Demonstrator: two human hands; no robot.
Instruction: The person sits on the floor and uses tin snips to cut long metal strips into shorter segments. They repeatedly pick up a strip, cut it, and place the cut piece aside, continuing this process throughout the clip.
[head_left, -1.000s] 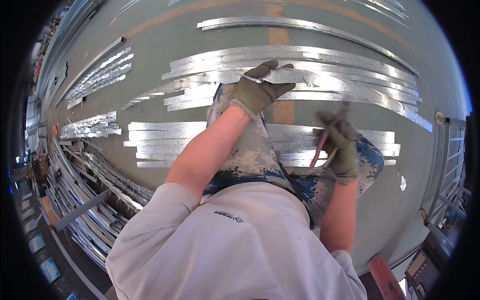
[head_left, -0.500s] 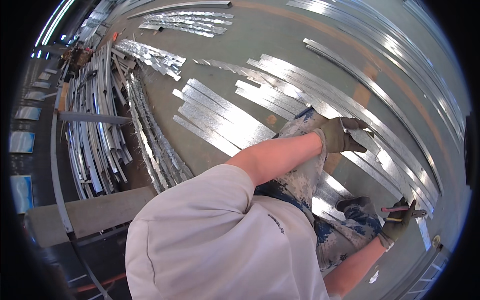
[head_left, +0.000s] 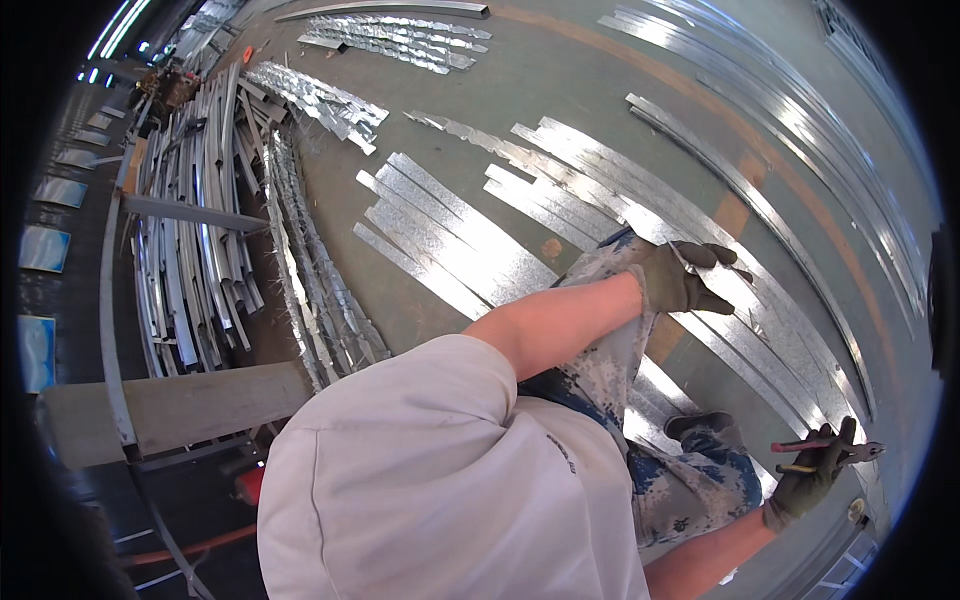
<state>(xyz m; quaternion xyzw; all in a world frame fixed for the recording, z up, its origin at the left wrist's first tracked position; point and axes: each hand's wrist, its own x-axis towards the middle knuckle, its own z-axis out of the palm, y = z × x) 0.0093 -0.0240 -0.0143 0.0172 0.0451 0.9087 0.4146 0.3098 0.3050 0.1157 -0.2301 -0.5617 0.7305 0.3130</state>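
My left hand point(head_left: 685, 278), in a dark olive glove, has its fingers and thumb closed on a long shiny metal strip point(head_left: 585, 190). The strip's far end is jagged and twisted, and it runs over several flat strips on the floor. At the lower right, my gloved right hand point(head_left: 808, 478) grips pliers point(head_left: 862, 452) with one red and one yellow handle. Their metal jaws point right, past the near ends of the strips. The glove covers part of the handles.
Flat metal strips point(head_left: 450, 235) lie on the floor ahead, with long profiles point(head_left: 750, 180) beyond. Crumpled, jagged strips point(head_left: 300, 250) lie at the left beside a rack of metal profiles point(head_left: 190, 240). A thick beige beam point(head_left: 190, 410) stands close on my left.
My right hand has moved slightly right and down with the pliers, and the jaws now reach farther right. My left hand keeps its hold on the strip. The view has shifted a little.
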